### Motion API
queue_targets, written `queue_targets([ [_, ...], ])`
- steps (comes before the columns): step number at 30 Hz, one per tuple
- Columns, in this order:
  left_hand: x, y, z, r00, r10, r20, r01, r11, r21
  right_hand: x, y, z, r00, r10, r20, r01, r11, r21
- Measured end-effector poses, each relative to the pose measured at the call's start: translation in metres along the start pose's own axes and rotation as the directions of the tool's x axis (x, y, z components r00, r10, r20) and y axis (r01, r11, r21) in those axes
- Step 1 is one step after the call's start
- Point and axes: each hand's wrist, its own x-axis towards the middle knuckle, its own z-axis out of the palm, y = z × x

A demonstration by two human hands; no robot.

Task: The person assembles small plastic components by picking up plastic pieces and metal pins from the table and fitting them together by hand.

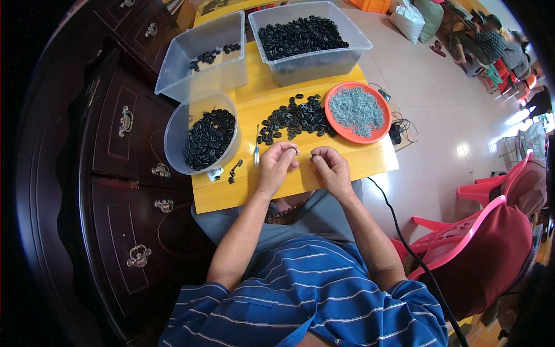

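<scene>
- Blue striped shirt (pixel 300 289) nearest, behind both grips; grey trousers (pixel 332 217) just ahead of it, partly under the bench (pixel 225 196).
- Left grip (pixel 277 165): thumb and finger pinched on a small dark piece (pixel 295 151); its shape too small to make out.
- Right grip (pixel 332 168): thumb and finger together on a small black part (pixel 313 156), near the left grip, a gap between them.
- Ahead of both: loose black parts (pixel 299 117), spread on the bench.
- Ahead and right of right grip: orange-red plate (pixel 361 138) heaped with silvery metal bits (pixel 355 110).
- Just left of left grip: slim tool (pixel 256 155), pale blue handle. Beyond it, linked black pieces (pixel 234 172), then round clear tub (pixel 173 144) of black parts.
- Farthest ahead: two clear rectangular bins, both holding black parts.
</scene>
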Motion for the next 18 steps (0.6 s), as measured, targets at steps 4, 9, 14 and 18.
queue_targets([
  [4,-0.003,0.004,0.004,0.999,0.037,-0.015,-0.038,0.998,-0.05,-0.001,-0.004,0.001,1.0,0.028,-0.004,-0.028,0.998,0.05],
  [9,-0.003,-0.003,0.001,0.999,0.032,0.032,-0.032,0.999,-0.003,0.002,-0.003,0.0,0.998,0.056,0.021,-0.058,0.994,0.091],
  [14,-0.004,-0.008,0.001,0.998,0.036,0.055,-0.038,0.999,0.028,0.001,-0.007,0.002,0.996,0.084,0.018,-0.086,0.988,0.132],
  [18,-0.005,-0.008,0.002,0.995,0.059,0.082,-0.063,0.997,0.048,0.003,-0.006,0.002,0.996,0.086,0.017,-0.087,0.987,0.137],
])
